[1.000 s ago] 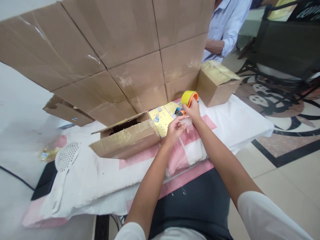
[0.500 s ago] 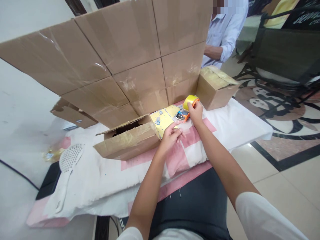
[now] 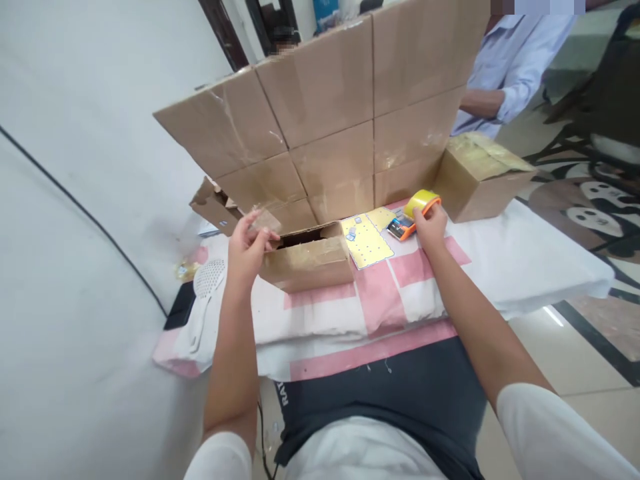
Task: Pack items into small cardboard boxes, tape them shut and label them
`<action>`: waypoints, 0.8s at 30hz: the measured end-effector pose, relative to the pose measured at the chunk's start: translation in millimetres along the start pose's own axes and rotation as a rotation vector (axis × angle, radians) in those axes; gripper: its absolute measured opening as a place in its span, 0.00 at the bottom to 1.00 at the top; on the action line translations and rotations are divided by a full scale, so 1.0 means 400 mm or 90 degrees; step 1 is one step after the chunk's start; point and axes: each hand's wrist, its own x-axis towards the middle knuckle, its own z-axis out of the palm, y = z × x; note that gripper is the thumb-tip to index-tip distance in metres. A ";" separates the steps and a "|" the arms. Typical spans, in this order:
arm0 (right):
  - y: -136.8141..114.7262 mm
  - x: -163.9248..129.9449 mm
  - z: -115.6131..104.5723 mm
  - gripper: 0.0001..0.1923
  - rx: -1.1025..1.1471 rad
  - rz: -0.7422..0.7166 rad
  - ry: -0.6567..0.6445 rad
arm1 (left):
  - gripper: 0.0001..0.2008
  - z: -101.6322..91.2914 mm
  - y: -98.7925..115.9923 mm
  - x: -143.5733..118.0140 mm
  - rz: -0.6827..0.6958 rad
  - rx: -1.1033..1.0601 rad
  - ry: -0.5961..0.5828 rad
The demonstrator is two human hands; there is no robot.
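Left hand (image 3: pixel 250 243) pinches the open box's (image 3: pixel 307 260) flap mid-frame; right hand (image 3: pixel 429 223) grips the tape dispenser (image 3: pixel 415 212). Box looks unsealed yet, taping all left to do.

Open box (image 3: pixel 307 261) interior dark; co-worker (image 3: pixel 505 73) cut off by edge.

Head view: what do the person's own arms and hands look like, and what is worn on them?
Both forearms are bare, with short white sleeves ending above the elbows. The left hand and right hand wear no gloves; no watch, ring or bracelet shows. No markings are visible on the sleeves.
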 end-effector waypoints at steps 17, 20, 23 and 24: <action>-0.057 -0.024 -0.035 0.06 0.034 0.035 0.166 | 0.20 0.008 -0.138 -0.036 -0.048 0.259 0.142; -0.061 -0.018 -0.039 0.05 0.085 0.033 0.205 | 0.20 0.008 -0.153 -0.029 -0.106 0.189 0.134; -0.098 -0.026 -0.034 0.07 0.111 0.023 0.251 | 0.21 0.010 -0.162 -0.021 -0.099 0.180 0.116; -0.125 -0.037 -0.026 0.07 0.121 0.007 0.240 | 0.22 0.011 -0.165 -0.019 -0.090 0.183 0.108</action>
